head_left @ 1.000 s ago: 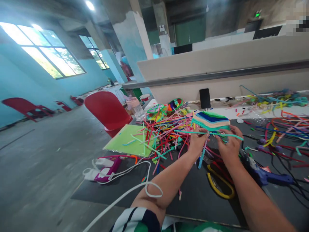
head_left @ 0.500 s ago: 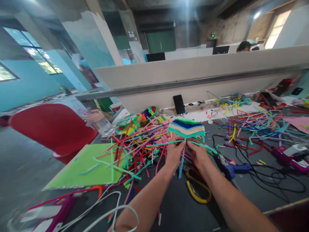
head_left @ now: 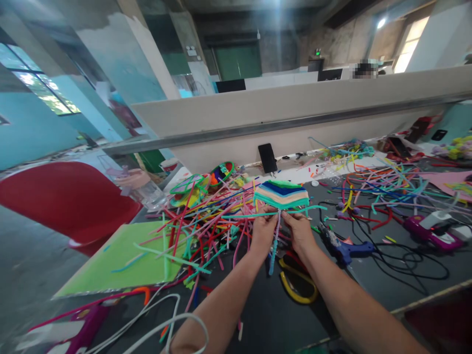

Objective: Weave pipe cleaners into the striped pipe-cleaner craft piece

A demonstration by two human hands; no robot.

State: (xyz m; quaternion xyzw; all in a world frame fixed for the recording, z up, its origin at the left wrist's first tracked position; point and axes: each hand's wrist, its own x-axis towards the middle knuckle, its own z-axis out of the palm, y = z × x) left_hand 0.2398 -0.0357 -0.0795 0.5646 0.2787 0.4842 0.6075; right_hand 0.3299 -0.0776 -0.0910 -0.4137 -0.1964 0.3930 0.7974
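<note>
Both my hands are raised over the dark table (head_left: 265,314), close together. My left hand (head_left: 262,229) and my right hand (head_left: 299,230) pinch a striped fan woven of pipe cleaners (head_left: 281,193), with teal, cream, pink and blue bands. A teal pipe cleaner (head_left: 243,215) runs sideways across the fan's lower edge through both pinches. Its stem of pink and blue strands (head_left: 273,246) hangs down between my hands. A heap of loose coloured pipe cleaners (head_left: 206,211) lies just left of them.
A blue glue gun (head_left: 341,244) lies right of my right hand, a yellow loop (head_left: 295,287) below it. A green sheet (head_left: 121,260) and white cables (head_left: 155,324) lie at left, a purple glue gun (head_left: 429,231) at right. A black phone (head_left: 267,158) leans on the partition; a red chair (head_left: 70,196) stands left.
The view swung right, bringing the right side of the table into sight. My hands drew closer together on the fan and the teal pipe cleaner.
</note>
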